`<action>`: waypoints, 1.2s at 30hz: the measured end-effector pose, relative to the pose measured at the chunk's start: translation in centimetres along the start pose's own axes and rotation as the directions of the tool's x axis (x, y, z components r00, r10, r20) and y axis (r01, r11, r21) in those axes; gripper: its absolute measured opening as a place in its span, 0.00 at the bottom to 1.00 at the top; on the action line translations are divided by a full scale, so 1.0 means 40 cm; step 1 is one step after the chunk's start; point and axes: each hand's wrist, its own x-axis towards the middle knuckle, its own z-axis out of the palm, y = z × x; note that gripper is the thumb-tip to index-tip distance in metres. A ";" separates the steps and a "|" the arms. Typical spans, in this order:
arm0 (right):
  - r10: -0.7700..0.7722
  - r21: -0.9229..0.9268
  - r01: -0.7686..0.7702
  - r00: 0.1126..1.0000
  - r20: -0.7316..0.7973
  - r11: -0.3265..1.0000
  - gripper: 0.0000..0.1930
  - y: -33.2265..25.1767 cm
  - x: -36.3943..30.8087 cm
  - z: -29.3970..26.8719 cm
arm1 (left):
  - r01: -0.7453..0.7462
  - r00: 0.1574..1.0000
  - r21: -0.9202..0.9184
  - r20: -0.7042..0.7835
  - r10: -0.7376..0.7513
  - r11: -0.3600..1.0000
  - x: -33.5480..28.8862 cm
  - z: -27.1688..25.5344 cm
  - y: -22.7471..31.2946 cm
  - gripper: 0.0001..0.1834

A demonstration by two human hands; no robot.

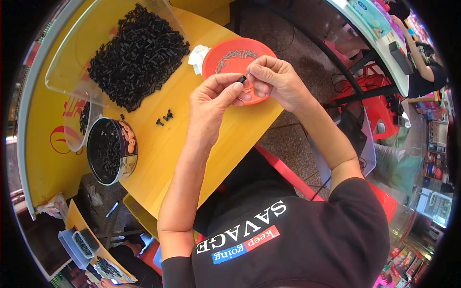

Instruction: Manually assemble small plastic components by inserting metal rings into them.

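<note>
My left hand (pixel 206 108) pinches a small black plastic piece (pixel 242 79) between thumb and fingertips. Close beside it, the closed fingers of my right hand (pixel 281 81) hold a tiny silvery metal part (pixel 248 75), too small to make out well. Both hands are raised over the near rim of a round red-orange dish (pixel 211 60). Inside the dish, many small silvery metal parts (pixel 235 54) lie in a curved heap. Several loose black pieces (pixel 164 118) rest on the yellow table (pixel 158 158), left of my left forearm.
A clear plastic tray (pixel 62 69) with a large heap of black pieces (pixel 137 55) stands at the far left. Nearer is a round tin (pixel 129 158) of smaller black parts. White tissue (pixel 198 58) lies beside the dish. Another person (pixel 422 72) sits at a white table on the right.
</note>
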 end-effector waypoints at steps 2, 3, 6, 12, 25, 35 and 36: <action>-0.019 -0.034 0.019 1.000 0.008 0.999 0.07 0.003 -0.006 0.018 | -0.014 1.000 -0.021 -0.011 0.014 1.000 -0.017 0.002 0.000 0.10; -0.048 -0.081 0.048 0.999 0.001 0.996 0.06 0.005 -0.009 0.025 | -0.029 0.999 -0.033 -0.019 0.029 0.999 -0.024 0.002 -0.001 0.10; -0.104 -0.215 0.105 0.994 0.018 0.971 0.06 0.008 -0.017 0.050 | -0.059 0.998 -0.055 -0.041 0.057 0.997 -0.050 0.004 -0.001 0.10; -0.349 -0.615 0.356 0.927 0.138 0.703 0.06 0.018 -0.030 0.119 | -0.156 0.982 -0.059 -0.112 0.149 0.986 -0.104 -0.014 -0.022 0.10; -0.265 -0.782 0.512 0.857 0.441 0.354 0.10 0.232 0.003 0.286 | -0.190 0.840 0.017 -0.515 0.172 0.982 -0.375 -0.241 -0.094 0.09; -0.225 -0.814 0.559 0.783 0.580 -0.154 0.08 0.350 0.189 0.357 | -0.250 0.772 0.020 -0.599 0.211 0.968 -0.473 -0.300 -0.110 0.09; -0.205 -0.824 0.539 0.799 0.566 -0.173 0.08 0.357 0.188 0.361 | -0.254 0.768 0.017 -0.604 0.212 0.967 -0.475 -0.301 -0.109 0.09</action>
